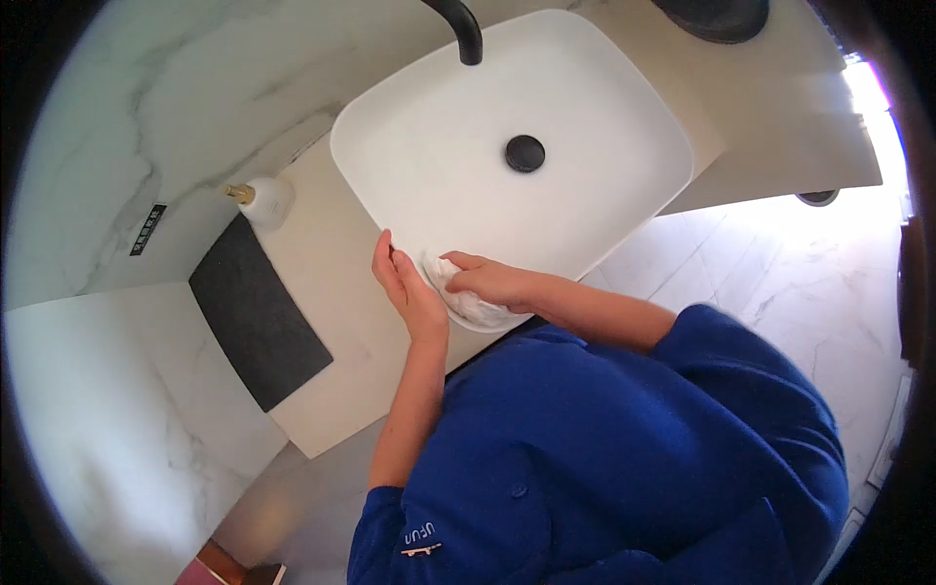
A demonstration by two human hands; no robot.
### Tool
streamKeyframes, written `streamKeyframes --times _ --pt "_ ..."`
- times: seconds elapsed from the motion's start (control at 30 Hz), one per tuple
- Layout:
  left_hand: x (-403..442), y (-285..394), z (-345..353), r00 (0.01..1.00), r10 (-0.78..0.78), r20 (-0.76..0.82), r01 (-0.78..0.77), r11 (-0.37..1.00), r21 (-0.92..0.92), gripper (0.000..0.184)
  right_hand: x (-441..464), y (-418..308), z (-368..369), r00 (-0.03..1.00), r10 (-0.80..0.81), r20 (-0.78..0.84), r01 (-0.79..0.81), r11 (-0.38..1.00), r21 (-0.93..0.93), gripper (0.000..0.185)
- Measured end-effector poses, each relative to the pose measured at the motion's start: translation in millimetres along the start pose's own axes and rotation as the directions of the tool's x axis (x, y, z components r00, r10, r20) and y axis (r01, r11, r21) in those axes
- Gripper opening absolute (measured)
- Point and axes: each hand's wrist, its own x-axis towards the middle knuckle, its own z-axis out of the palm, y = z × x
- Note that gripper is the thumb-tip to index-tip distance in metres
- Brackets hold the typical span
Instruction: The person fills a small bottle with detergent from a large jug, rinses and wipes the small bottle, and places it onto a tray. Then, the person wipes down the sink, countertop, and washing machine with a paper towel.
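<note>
A crumpled white cloth [475, 308] lies against the near left corner of the white washbasin [595, 88]. My right hand [492, 283] grips it from above, with thumb and fingers bent around its upper part. Just to the left, my left hand [414, 297] is held on edge along the outside of the basin's rim. Its fingers are stretched out and it holds nothing. Whether the left palm touches the rim or the cloth I cannot tell.
A black tap [468, 39] reaches over the basin, which has a black drain cap [525, 153]. On the beige counter [331, 263] are a white soap bottle with a gold pump [265, 202] and a dark grey mat [258, 317]. A dark round object [720, 15] stands at the far right.
</note>
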Motion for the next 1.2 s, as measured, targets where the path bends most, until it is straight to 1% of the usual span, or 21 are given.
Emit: streamKeyframes --times 0.07,0.13,0.27,0.4,0.43,0.47,0.53,0.57,0.7,0.73,0.8,0.83,0.9,0.93,0.97,1.0,1.03,1.07,1.1,1.13,1.2 --pt "0.3 -3.9 -7.8 0.998 -0.063 0.025 0.066 0.988 -0.140 0.045 -4.0 -5.0 -7.1 1.000 0.024 -0.012 -0.022 0.992 0.122 0.055" --pt "-3.4 -0.1 -19.1 0.995 -0.102 -0.010 0.101 0.991 -0.093 0.047 -18.4 -8.1 -19.9 0.997 0.024 -0.072 0.015 0.867 0.498 0.058" --pt "-12.9 -5.9 -36.4 0.985 -0.168 -0.051 0.166 0.985 -0.042 0.048 -26.0 -33.6 -89.6 0.903 -0.082 -0.422 0.226 0.925 0.306 0.057" --pt "-29.1 -8.6 -43.7 0.966 -0.220 -0.134 0.222 0.975 0.001 0.044 39.7 -64.7 -168.1 0.600 -0.359 -0.715 0.456 0.888 -0.063 0.053" --pt "-36.8 -11.8 -44.5 0.961 -0.228 -0.157 0.234 0.972 0.019 0.043 80.1 -56.3 -192.7 0.623 -0.353 -0.698 0.456 0.889 -0.043 0.053" --pt "-42.3 -15.1 -47.3 0.956 -0.237 -0.175 0.246 0.969 0.036 0.043 128.9 -40.1 -217.1 0.479 -0.581 -0.658 0.110 0.783 -0.612 0.053" --pt "-55.6 -24.2 -55.3 0.948 -0.239 -0.209 0.264 0.959 0.099 0.043 153.2 -32.1 -186.1 0.450 -0.725 -0.522 -0.282 0.439 -0.853 0.054" --pt "-59.9 -27.1 -58.4 0.945 -0.236 -0.225 0.271 0.953 0.137 0.042 136.9 -41.8 -144.4 0.526 -0.694 -0.492 -0.347 0.353 -0.869 0.049" --pt "-71.8 -30.7 -71.3 0.883 -0.291 -0.367 0.330 0.943 0.046 0.037 81.8 31.2 -55.8 0.771 -0.634 -0.060 0.101 0.215 -0.971 0.053" --pt "-73.0 -35.4 -74.4 0.887 -0.289 -0.359 0.322 0.946 0.034 0.037 51.3 38.8 -44.5 0.891 -0.446 0.084 0.210 0.240 -0.948 0.056" --pt "-76.5 -44.1 -80.5 0.866 -0.316 -0.389 0.376 0.923 0.087 0.037 23.2 41.9 -54.0 0.924 -0.222 0.312 0.383 0.538 -0.751 0.063" --pt "-76.5 -47.5 -80.5 0.869 -0.306 -0.388 0.364 0.927 0.084 0.036 24.6 40.9 -69.4 0.928 -0.222 0.299 0.372 0.536 -0.758 0.063" --pt "-75.7 -50.1 -79.3 0.871 -0.318 -0.375 0.368 0.927 0.068 0.035 41.3 28.0 -113.7 0.951 -0.139 0.277 0.245 0.884 -0.397 0.062" --pt "-74.6 -49.4 -75.7 0.867 -0.325 -0.378 0.374 0.925 0.062 0.035 44.8 8.3 -139.2 0.959 -0.177 0.220 0.245 0.911 -0.332 0.066" --pt "-73.4 -44.9 -70.2 0.864 -0.329 -0.380 0.379 0.923 0.063 0.035 48.8 -13.8 -168.2 0.963 -0.241 0.118 0.267 0.816 -0.512 0.064" --pt "-72.5 -44.6 -67.3 0.865 -0.334 -0.375 0.385 0.920 0.069 0.035 42.3 -45.0 -186.0 0.985 -0.169 -0.042 0.148 0.940 -0.306 0.063" --pt "-71.8 -43.4 -64.6 0.866 -0.345 -0.361 0.396 0.915 0.075 0.035 43.7 -65.1 -204.2 0.956 -0.265 -0.123 0.231 0.943 -0.240 0.062" --pt "-70.3 -43.0 -62.6 0.870 -0.352 -0.345 0.402 0.912 0.083 0.036 56.2 -74.8 -236.0 0.922 -0.368 -0.120 0.295 0.870 -0.396 0.057" --pt "-69.3 -44.3 -60.7 0.873 -0.350 -0.338 0.401 0.912 0.091 0.036 62.1 -85.1 -256.0 0.905 -0.355 -0.236 0.193 0.834 -0.517 0.054" --pt "-69.6 -47.2 -60.2 0.876 -0.342 -0.341 0.398 0.911 0.106 0.036 72.1 -84.7 -275.6 0.776 -0.563 -0.283 0.102 0.555 -0.826 0.053" --pt "-68.5 -49.0 -57.5 0.884 -0.339 -0.321 0.392 0.913 0.116 0.036 77.2 -69.5 -313.8 0.673 -0.714 -0.196 -0.248 0.033 -0.968 0.052"
